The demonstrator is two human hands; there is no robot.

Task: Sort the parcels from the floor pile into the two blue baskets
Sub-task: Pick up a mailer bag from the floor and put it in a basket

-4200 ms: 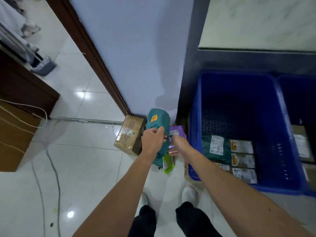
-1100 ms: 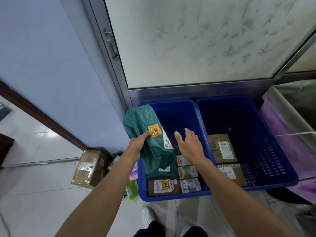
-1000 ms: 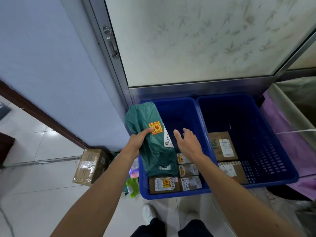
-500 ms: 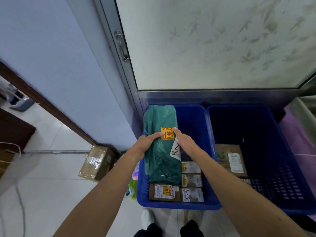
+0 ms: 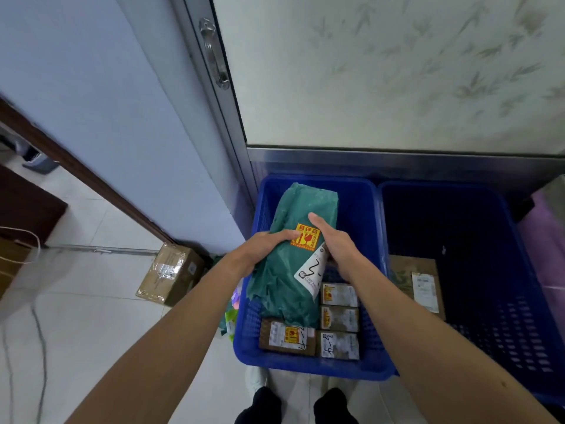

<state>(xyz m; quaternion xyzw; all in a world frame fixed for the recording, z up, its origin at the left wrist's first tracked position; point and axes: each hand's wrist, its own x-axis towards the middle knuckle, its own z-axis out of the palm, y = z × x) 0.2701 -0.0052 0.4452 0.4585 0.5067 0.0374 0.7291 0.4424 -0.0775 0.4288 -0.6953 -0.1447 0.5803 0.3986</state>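
Observation:
A long green plastic-wrapped parcel with a yellow fragile sticker and a white label lies lengthwise over the left blue basket. My left hand grips its left side and my right hand grips its right side. Several small brown boxes with labels fill the near end of that basket, partly under the parcel. The right blue basket holds a brown parcel with a white label. On the floor to the left lie a taped cardboard box and some small green and purple packets.
Both baskets stand against a metal-framed frosted glass door with a handle. A blue-grey wall runs to the left. White tiled floor with a cable lies at the left. My feet are just before the left basket.
I carried the green parcel from the floor pile over to the left basket. My right hand, free a second ago, has closed on its right side, and the parcel has sunk lower.

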